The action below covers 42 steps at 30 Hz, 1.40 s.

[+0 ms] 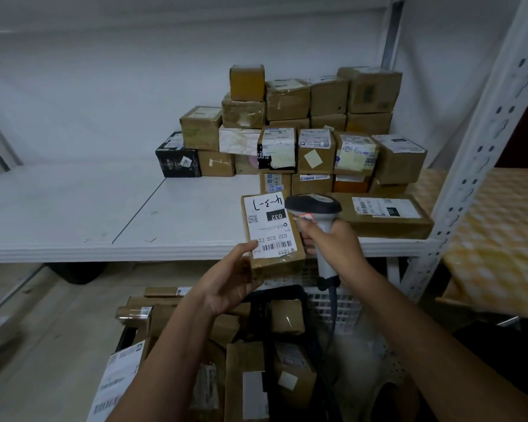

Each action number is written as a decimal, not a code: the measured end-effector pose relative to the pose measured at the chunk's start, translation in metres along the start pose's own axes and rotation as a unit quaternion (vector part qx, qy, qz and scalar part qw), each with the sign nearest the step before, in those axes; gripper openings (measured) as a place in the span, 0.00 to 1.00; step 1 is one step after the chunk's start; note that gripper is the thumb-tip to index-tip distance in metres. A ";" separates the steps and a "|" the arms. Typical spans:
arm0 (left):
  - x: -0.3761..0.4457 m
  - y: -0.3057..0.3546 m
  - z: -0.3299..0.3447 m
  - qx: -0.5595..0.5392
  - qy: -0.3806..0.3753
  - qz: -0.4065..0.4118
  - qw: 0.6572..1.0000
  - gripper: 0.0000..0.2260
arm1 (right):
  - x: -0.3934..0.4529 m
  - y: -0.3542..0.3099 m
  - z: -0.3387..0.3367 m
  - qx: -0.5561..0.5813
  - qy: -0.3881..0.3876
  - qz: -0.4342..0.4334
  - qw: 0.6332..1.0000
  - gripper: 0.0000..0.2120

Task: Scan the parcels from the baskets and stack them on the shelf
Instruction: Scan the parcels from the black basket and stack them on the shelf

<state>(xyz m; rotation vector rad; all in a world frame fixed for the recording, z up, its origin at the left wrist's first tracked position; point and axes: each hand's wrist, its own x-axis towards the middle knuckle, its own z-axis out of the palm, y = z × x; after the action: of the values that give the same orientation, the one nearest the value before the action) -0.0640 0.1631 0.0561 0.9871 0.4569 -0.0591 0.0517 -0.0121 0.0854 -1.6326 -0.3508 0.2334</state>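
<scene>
Parcel (273,236) is held above the shelf's (134,248) front edge, label up, long axis running away from the person. The left hand (226,284) pinches its near-left corner, thumb on the label. The right hand (333,242), wrapped around the scanner (314,208) handle, touches the parcel's right side. The scanner head sits just right of the label's far end. The stacked parcels (317,132) occupy the shelf's rear right; the basket (226,360) lies below.

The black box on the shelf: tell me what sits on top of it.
A brown cardboard box rests partly on the black box, overhanging the brown box beside it. Whatever is behind the black box is hidden.
</scene>
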 end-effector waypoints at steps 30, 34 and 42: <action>-0.027 -0.037 0.038 0.148 0.116 0.205 0.961 0.45 | -0.109 -0.113 -0.042 -0.206 -0.116 0.009 0.972 0.16; -0.023 -0.035 0.044 0.174 0.122 0.214 0.953 0.35 | -0.112 -0.115 -0.040 -0.216 -0.125 0.021 0.968 0.17; -0.012 -0.032 0.046 0.174 0.125 0.207 0.955 0.43 | -0.109 -0.120 -0.044 -0.208 -0.112 0.043 0.971 0.17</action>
<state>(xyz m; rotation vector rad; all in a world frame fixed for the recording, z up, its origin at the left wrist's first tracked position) -0.0667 0.1059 0.0572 1.4314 0.4715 0.3788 -0.0449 -0.0845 0.2023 -2.0432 -0.5278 0.4352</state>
